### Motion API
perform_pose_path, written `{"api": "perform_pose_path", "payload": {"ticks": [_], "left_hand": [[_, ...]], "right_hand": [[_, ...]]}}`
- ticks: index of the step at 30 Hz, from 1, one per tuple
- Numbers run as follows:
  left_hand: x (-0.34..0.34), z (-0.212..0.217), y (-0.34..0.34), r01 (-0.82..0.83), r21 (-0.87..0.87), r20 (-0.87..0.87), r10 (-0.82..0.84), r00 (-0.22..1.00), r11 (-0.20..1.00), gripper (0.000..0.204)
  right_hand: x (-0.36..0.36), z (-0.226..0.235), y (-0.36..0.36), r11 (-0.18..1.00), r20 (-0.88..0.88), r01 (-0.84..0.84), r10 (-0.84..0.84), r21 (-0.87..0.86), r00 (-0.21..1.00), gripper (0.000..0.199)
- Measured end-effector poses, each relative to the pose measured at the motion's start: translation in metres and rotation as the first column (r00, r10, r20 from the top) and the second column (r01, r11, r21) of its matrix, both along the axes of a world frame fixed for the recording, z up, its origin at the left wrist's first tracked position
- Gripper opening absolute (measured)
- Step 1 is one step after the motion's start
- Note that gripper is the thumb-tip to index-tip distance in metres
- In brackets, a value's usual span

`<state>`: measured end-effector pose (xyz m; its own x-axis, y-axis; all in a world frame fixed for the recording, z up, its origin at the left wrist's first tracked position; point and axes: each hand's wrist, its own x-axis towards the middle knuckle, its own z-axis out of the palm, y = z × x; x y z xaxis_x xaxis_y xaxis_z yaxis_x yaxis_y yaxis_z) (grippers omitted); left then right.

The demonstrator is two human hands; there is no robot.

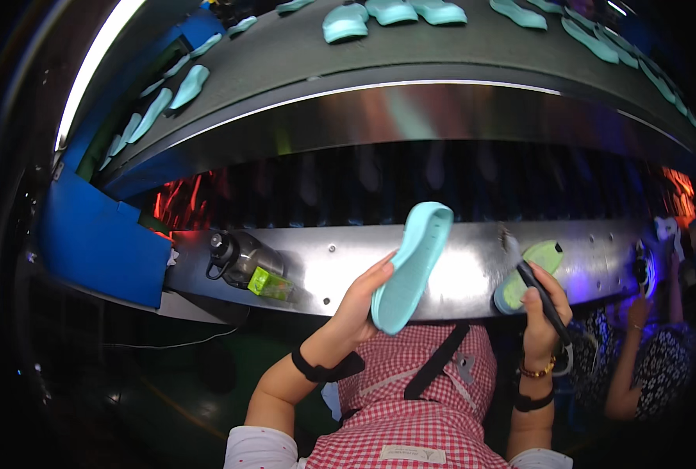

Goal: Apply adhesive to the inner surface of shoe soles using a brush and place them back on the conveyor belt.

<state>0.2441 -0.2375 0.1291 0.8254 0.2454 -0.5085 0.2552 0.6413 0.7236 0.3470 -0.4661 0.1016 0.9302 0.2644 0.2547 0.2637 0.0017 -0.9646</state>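
— Closest is one red-and-white checked apron (356,430), with a forearm on either side. How many hands does the wearer show?
— Two. The left hand (356,305) has its fingers clamped on one teal sole (412,270), at its left edge; the sole is tilted, upper end leaning right, in front of the tabletop (348,270).
— And the right hand (546,313)?
— Fingers closed around one dark-handled tool (542,293). Its pale tip is blurred, beside one yellow-green sole (547,254) on the tabletop. Whether they touch, I can't tell.
— What stands at the left?
— One dark bottle (250,259) and, just beside it, one bright green box (266,283).
— Any bands?
— Two black bands (317,370), one per forearm, plus one bracelet (537,369) on the right wrist.
— And the dark belt (285,86) behind?
— Three pale teal soles (392,11) sit in a row at its top middle; more lie toward both sides, too crowded for me to count.
— Anyone else?
— Part of a co-worker (664,363), far right, in dark patterned clothing.
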Motion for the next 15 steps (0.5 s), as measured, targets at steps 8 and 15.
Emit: {"api": "perform_pose_path", "payload": {"ticks": [8, 15], "left_hand": [[0.063, 0.131, 0.051, -0.028, 0.173, 0.405, -0.045, 0.913, 0.985, 0.053], [0.145, 0.148, 0.205, -0.349, -0.584, 0.465, 0.654, 0.596, 0.733, 0.087]], "right_hand": [[0.003, -0.017, -0.019, 0.992, -0.246, 0.126, -0.117, 0.019, 0.962, 0.024], [0.004, -0.012, 0.003, 0.987, -0.264, 0.112, -0.077, 0.119, 0.962, 0.024]]}}
